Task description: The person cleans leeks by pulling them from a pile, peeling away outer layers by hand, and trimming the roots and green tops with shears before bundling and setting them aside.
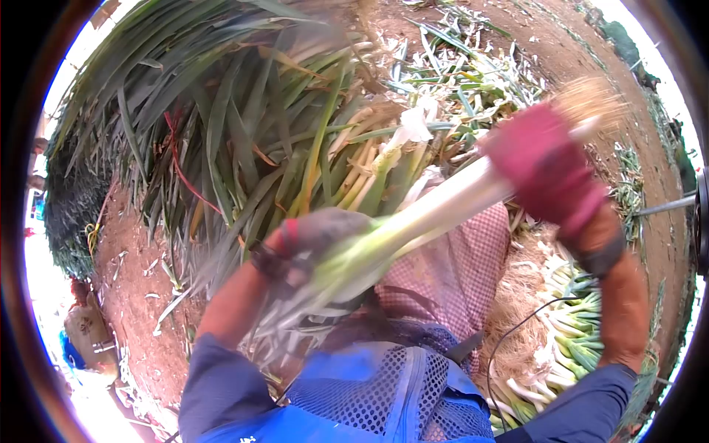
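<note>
A thick leek lies slantwise in front of my body, its roots at the upper right and its green leaves at the lower left, blurred by motion. My right hand, in a dark red glove, is closed around the white stem close to the roots. At the leafy part, my left hand, in a dark glove with a red band at the wrist, wraps round the green end. Beyond my left hand rises a big heap of leeks with long dark leaves.
Leeks with white stems lie in a row beside my right arm. Peeled leaf scraps litter the brown soil ahead. A checked cloth covers my lap. At the far left is a person. A metal pole juts in from the right.
</note>
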